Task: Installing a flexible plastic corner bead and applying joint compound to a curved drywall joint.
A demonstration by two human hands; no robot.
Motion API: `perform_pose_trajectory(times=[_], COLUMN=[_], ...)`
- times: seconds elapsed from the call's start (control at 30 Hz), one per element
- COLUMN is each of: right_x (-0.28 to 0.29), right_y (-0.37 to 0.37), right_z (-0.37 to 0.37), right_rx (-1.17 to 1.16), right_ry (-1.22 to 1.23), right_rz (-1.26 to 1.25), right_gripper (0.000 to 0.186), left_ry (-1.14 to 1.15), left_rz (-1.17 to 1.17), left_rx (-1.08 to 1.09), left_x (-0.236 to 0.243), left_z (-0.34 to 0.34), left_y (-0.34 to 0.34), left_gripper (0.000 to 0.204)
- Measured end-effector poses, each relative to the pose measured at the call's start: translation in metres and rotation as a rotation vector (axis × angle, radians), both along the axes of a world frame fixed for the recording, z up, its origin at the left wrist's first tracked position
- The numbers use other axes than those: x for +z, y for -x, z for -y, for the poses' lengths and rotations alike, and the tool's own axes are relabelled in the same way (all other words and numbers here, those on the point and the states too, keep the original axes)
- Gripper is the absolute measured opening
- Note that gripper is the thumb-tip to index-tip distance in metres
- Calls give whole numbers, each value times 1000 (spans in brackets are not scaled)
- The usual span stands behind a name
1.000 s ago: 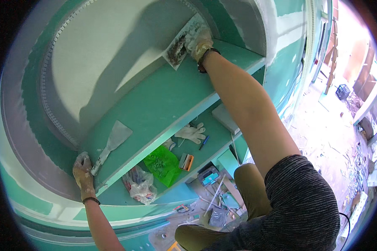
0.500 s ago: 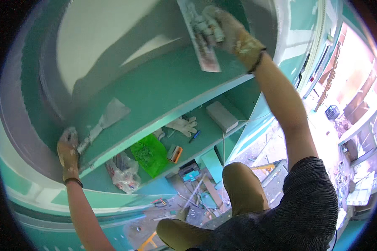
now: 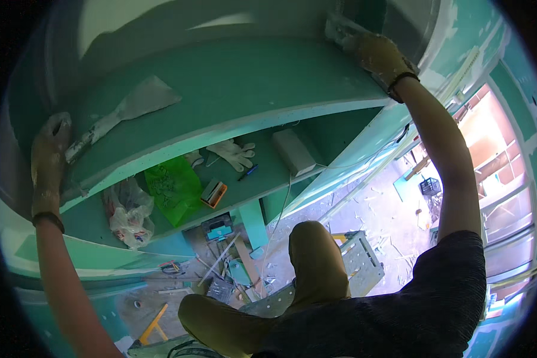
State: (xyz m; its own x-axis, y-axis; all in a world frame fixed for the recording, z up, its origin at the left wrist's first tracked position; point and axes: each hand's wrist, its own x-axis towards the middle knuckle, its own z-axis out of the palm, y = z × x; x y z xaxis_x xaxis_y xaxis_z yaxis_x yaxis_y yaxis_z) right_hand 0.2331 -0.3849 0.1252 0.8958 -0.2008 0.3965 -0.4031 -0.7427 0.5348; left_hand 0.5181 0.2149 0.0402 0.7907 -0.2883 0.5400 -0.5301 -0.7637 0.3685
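My right hand (image 3: 380, 59), in a plaster-smeared glove, grips a plastering trowel (image 3: 342, 31) at the far right end of the green upper shelf (image 3: 238, 77). The trowel is close against the curved grey wall there, and the hand covers much of it. At the shelf's left end my gloved left hand (image 3: 49, 156) rests by the wall with its fingers extended, holding nothing that shows. Just right of it lies a wide taping knife (image 3: 128, 107), smeared with white, its handle pointing toward that hand.
On the lower shelf are a clear plastic bag (image 3: 129, 215), a green bag (image 3: 174, 190), a small orange-edged box (image 3: 213, 194), a white glove (image 3: 232, 155), a blue pen (image 3: 248, 172) and a pale block (image 3: 293, 153). Below, a perforated work platform (image 3: 364, 265) stands above a littered floor.
My right hand has carried the trowel rightward and down to the wall's right end. My view has shifted, so shelves and left hand appear farther left and higher. The taping knife still lies there.
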Motion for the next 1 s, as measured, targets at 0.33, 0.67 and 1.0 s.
perform_pose_trajectory(times=[0.33, 0.67, 1.0], right_x=[-36, -35, -43], right_y=[-44, -49, -40], right_z=[17, 64, 59], right_rx=[-252, -328, -215], right_ry=[-188, -106, 28], right_rz=[77, -20, 36], right_gripper=[46, 44, 53], left_ry=[0, -46, -218], left_rz=[50, -114, 314], left_rx=[-72, -3, -41], left_x=[5, -3, -11], left_z=[-9, 0, -5], left_y=[6, -18, 11], left_gripper=[37, 55, 41])
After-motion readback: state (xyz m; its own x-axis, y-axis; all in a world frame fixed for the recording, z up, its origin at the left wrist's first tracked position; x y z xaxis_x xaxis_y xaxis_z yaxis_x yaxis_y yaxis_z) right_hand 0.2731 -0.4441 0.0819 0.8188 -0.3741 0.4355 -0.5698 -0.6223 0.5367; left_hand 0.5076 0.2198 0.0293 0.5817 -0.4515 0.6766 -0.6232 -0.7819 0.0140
